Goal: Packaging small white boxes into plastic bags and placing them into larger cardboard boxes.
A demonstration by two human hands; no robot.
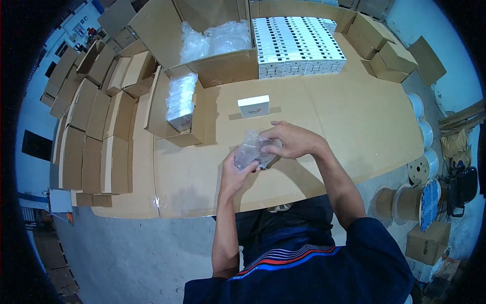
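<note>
2 hands meet over the near middle of the bench (354, 126), both gripping 1 clear plastic bag (251, 150) with something grey inside, can't tell what. Left hand (234, 172) comes up from below, fingers curled round the bag's lower left side. Right hand (291, 141) reaches in from the right, fingers closed on the bag's top right edge. Bag is held just above the bench top, not lying on it. Bench is covered in brown cardboard sheet.

Just beyond the hands, 1 small white box (253, 106) stands alone on the bench, well apart from the rest. Left of it, an open carton (174, 124) holds a stack of clear-wrapped packs (180, 99).

Further back, a big open carton (223, 66) with crumpled clear plastic (215, 39) in it. Right beside it, a packed block of white boxes (296, 45) in tight rows. Behind and right of those, closed brown cartons (390, 58).

Along the left edge, rows of folded empty cartons (88, 137) standing up. On the floor to the right, cable spools (422, 167) near the bench corner.
</note>
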